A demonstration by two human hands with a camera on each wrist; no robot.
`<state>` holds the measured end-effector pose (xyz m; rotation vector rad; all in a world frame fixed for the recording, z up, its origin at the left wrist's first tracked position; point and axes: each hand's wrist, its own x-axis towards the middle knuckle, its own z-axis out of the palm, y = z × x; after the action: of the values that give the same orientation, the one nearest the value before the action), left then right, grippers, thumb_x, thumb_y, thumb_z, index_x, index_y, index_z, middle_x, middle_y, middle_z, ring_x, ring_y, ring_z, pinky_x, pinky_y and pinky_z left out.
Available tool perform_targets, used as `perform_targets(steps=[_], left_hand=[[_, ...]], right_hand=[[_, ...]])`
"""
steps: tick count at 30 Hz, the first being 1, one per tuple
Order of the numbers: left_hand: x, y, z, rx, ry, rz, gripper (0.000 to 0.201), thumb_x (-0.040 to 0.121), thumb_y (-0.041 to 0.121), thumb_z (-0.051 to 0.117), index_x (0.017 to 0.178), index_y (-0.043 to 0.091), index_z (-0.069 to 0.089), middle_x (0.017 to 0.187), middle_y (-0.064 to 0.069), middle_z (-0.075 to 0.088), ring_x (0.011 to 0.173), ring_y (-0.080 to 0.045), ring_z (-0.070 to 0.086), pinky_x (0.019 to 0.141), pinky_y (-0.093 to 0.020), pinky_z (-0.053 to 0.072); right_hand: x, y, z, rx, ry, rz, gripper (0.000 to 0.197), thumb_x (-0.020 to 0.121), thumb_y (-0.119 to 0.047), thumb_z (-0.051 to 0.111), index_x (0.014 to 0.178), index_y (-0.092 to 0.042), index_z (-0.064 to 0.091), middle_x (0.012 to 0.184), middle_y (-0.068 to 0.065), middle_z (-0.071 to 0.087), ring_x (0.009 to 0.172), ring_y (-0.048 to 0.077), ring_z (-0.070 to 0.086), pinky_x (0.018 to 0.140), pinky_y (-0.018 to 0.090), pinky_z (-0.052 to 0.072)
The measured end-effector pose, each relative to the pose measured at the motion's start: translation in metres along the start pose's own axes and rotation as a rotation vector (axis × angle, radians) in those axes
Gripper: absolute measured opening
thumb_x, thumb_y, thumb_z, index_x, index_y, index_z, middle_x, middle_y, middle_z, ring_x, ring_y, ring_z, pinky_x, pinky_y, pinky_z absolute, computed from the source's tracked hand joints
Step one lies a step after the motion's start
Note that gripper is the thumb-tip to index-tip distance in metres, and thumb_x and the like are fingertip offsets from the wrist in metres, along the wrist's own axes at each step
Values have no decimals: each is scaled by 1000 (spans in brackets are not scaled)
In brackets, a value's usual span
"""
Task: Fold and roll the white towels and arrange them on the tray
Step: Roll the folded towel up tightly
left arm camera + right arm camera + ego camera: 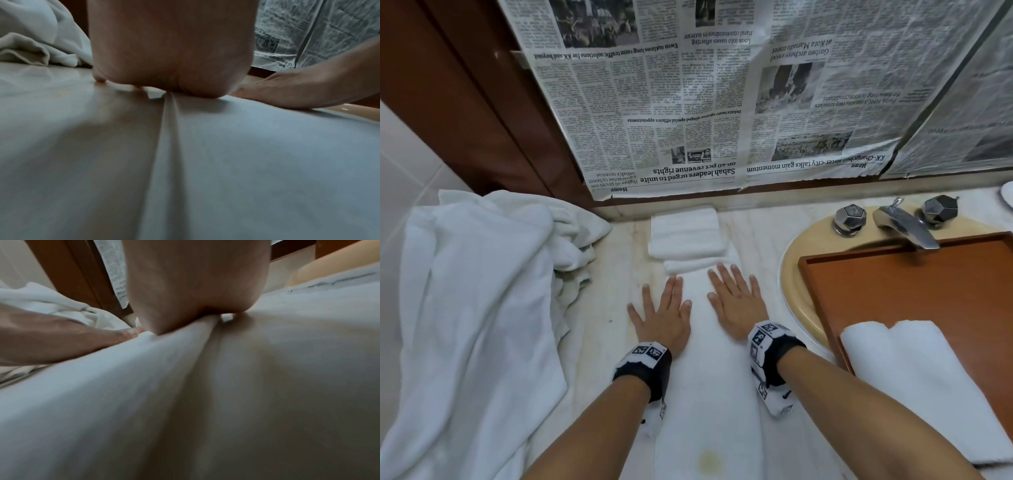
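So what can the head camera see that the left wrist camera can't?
Only the head view shows the tray over the sink, the tap, two rolled towels on the tray, and a folded stack by the wall.

Only the left wrist view shows, close up, the left hand's heel pressing the long towel's edge.

Both show the two flat hands, the right hand included, the long towel, the towel heap and the newspaper.

Head view is bright, evenly lit, bowed at the edges; both wrist views are dim, soft and blurred up close.
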<state>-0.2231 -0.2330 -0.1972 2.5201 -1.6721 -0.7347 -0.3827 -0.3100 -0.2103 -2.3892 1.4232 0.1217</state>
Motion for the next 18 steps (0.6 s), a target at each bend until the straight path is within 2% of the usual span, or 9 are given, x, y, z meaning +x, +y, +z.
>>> perform_targets(steps=[5,9,12,15,16,18], left_hand=[[22,1,-9,-28,-8,-20,56,104,52,6,154,41,-16,160,26,-21,151,-24,-20,116,-63,-11],[6,-12,-12,-65,-12,-32,57,106,44,16,158,37,-7,164,20,-12,152,-22,-13,119,-60,-5],[-34,-30,-7,-79,-14,43,57,105,47,18,157,40,-4,165,16,-7,153,-23,-8,120,-59,0],[-92,-49,12,-38,-30,166,62,93,60,3,154,50,-6,164,18,-11,153,-20,-10,119,-57,0],[-112,-54,22,-10,-11,200,62,92,61,1,153,52,-5,164,19,-13,152,-20,-11,119,-57,1],[-146,-59,42,27,52,243,56,98,58,8,154,52,0,164,20,-11,153,-21,-9,118,-58,1]], right_hand=[[26,14,-13,46,28,70,55,107,-41,10,158,-26,-6,164,-10,-15,152,18,-13,123,44,-7],[9,29,-18,136,55,177,55,108,-32,18,159,-20,3,166,-4,-6,153,20,-4,122,42,-1],[-34,28,-13,220,81,140,55,107,-28,28,158,-17,12,166,-2,2,153,21,3,123,44,8],[-100,13,8,296,153,41,56,103,-29,33,157,-16,21,165,-1,10,152,22,9,122,42,16],[-122,3,16,284,145,22,58,102,-34,30,157,-19,20,165,-3,8,152,19,6,122,41,14],[-163,-19,36,192,73,-28,60,102,-43,16,158,-25,9,163,-11,-4,151,13,-7,123,40,4]])
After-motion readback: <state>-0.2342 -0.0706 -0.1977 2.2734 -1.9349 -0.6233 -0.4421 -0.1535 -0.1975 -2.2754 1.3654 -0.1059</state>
